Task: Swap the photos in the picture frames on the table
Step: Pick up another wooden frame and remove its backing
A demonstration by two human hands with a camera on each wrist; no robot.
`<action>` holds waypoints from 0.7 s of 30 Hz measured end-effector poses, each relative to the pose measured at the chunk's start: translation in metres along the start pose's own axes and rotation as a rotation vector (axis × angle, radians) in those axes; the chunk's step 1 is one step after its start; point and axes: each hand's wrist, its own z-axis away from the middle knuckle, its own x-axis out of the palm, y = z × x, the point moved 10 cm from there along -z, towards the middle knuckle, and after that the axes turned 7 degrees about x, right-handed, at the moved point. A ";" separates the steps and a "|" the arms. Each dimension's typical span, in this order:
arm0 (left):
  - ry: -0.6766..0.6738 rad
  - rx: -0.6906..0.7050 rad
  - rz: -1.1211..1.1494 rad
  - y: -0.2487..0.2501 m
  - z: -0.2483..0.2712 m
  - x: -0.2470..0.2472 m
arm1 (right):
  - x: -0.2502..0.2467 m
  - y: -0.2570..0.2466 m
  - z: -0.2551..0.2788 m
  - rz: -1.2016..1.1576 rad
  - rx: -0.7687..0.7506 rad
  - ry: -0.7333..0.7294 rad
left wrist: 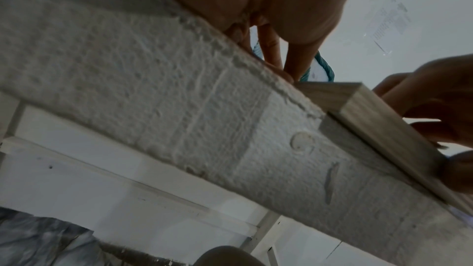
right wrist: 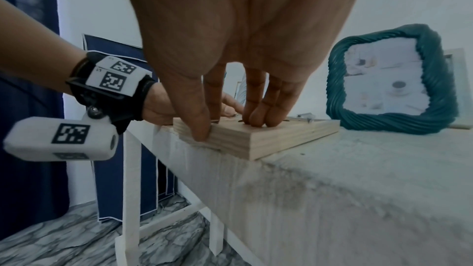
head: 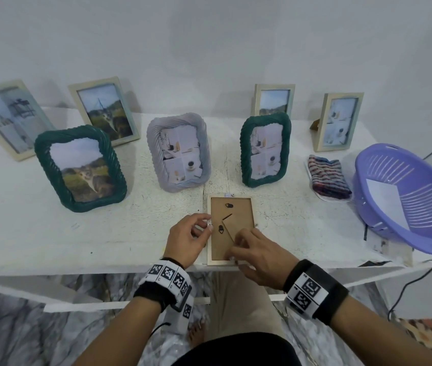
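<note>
A light wooden frame (head: 211,257) lies face down at the table's front edge, its brown backing board (head: 237,207) with black clips and a folded stand facing up. My left hand (head: 208,224) is curled at the frame's left rail, fingertips pinching it. My right hand (head: 236,247) presses straight fingers on the lower part of the backing, with the thumb against the near edge. In the right wrist view the right hand (right wrist: 230,126) sits on the frame (right wrist: 268,141). In the left wrist view my left hand (left wrist: 279,64) meets the frame's (left wrist: 384,126) corner.
Standing behind are a green frame with a landscape (head: 80,169), a lilac frame (head: 179,151) and a second green frame (head: 265,149). Several pale frames (head: 105,109) line the wall. A folded striped cloth (head: 328,177) and a purple basket (head: 394,165) sit at the right.
</note>
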 end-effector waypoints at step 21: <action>0.003 0.002 -0.012 0.004 0.001 -0.001 | 0.006 0.003 0.013 0.002 0.092 0.181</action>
